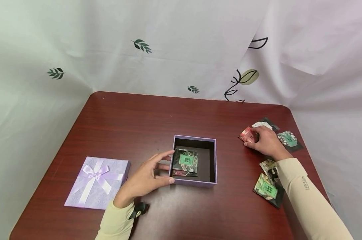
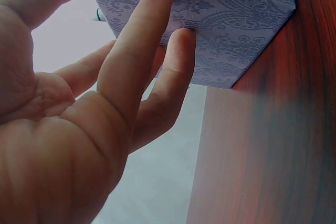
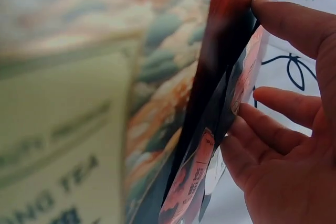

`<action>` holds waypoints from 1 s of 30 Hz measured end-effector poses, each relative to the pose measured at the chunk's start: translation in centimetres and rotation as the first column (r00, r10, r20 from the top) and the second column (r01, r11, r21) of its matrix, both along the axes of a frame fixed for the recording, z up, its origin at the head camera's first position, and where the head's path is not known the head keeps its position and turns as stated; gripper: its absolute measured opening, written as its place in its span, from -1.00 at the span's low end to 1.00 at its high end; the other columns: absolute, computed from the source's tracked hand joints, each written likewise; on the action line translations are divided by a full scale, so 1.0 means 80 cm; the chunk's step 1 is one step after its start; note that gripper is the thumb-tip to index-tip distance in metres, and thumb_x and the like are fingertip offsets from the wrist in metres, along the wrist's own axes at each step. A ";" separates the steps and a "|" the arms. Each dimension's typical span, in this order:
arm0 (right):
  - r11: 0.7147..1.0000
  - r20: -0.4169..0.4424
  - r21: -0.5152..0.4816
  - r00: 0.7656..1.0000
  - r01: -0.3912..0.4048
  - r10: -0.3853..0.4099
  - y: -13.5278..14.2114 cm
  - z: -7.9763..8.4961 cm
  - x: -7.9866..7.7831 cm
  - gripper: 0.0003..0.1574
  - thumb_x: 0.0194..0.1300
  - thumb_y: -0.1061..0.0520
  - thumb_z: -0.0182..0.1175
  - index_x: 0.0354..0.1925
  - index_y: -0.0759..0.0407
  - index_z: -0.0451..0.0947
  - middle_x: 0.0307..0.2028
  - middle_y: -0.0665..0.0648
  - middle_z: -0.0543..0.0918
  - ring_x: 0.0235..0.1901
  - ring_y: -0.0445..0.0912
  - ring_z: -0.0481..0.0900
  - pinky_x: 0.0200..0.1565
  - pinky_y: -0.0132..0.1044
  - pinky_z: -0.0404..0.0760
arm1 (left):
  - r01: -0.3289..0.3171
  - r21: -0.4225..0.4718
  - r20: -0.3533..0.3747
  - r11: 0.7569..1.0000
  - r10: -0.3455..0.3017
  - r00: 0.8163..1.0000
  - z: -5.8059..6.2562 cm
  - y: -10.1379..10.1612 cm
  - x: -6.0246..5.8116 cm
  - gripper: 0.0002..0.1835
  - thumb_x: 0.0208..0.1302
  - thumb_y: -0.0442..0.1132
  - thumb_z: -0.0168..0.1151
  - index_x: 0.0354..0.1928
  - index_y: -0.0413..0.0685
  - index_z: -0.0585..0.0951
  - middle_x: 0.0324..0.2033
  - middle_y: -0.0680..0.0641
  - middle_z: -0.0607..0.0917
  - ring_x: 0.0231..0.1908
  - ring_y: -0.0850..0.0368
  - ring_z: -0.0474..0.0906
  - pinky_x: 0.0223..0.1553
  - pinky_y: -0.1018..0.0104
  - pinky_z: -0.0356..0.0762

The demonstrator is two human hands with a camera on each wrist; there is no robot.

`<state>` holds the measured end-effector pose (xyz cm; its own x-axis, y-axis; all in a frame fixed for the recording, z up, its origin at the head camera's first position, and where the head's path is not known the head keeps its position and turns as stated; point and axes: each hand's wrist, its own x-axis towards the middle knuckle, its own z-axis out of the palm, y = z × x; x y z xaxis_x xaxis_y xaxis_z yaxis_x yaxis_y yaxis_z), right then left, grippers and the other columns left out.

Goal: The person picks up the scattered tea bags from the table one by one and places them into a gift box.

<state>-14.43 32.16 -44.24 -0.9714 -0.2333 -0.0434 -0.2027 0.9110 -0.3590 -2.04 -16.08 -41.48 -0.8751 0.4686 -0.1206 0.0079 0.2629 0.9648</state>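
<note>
An open lilac box (image 1: 215,160) with a dark inside stands near the table's middle, with tea packets (image 1: 187,160) in its left part; the top one has a green label. My left hand (image 1: 148,176) rests its fingertips against the box's left side, thumb at the front left corner. In the left wrist view, fingers (image 2: 157,24) touch the patterned outer wall. Over at the right, my right hand (image 1: 266,141) holds a red tea packet (image 1: 247,135) between thumb and fingers. In the right wrist view, the thumb meets its edge.
A lilac lid (image 1: 109,181) with a ribbon bow lies at left. Around the right arm are a white-labelled packet (image 1: 262,125), a black-and-white one (image 1: 289,139) and green-labelled packets (image 1: 268,190). A white curtain (image 1: 169,66) hangs behind the table (image 1: 133,126).
</note>
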 end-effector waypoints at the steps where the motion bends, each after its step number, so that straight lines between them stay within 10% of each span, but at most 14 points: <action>1: 1.000 0.002 0.001 1.000 0.000 0.000 0.000 0.000 -0.001 -0.04 0.23 -0.10 0.54 0.37 0.44 0.47 0.22 0.52 0.54 0.26 0.41 0.46 0.27 0.41 0.45 | 0.001 0.001 0.000 1.000 -0.001 1.000 0.000 0.000 0.000 -0.04 0.21 -0.23 0.60 0.61 0.21 0.31 0.40 -0.27 0.47 0.22 -0.19 0.66 -0.01 0.31 0.77; 15: 1.000 -0.031 -0.005 0.999 -0.017 0.017 -0.009 0.011 0.002 -0.11 0.23 -0.06 0.53 0.35 0.39 0.51 0.17 0.49 0.57 0.22 0.39 0.49 0.26 0.39 0.45 | -0.005 0.006 0.010 1.000 0.005 1.000 0.000 0.001 0.000 -0.02 0.20 -0.25 0.60 0.62 0.10 0.30 0.39 -0.26 0.47 0.21 -0.18 0.66 -0.01 0.32 0.77; 30: 0.994 -0.188 -0.036 0.977 -0.106 0.097 -0.057 0.068 0.020 -0.13 0.13 0.00 0.56 0.31 0.36 0.55 0.16 0.37 0.59 0.17 0.27 0.51 0.21 0.35 0.47 | -0.015 -0.002 0.024 1.000 0.015 1.000 -0.001 0.001 -0.001 -0.03 0.20 -0.25 0.60 0.61 0.12 0.31 0.39 -0.25 0.47 0.21 -0.21 0.66 0.01 0.21 0.78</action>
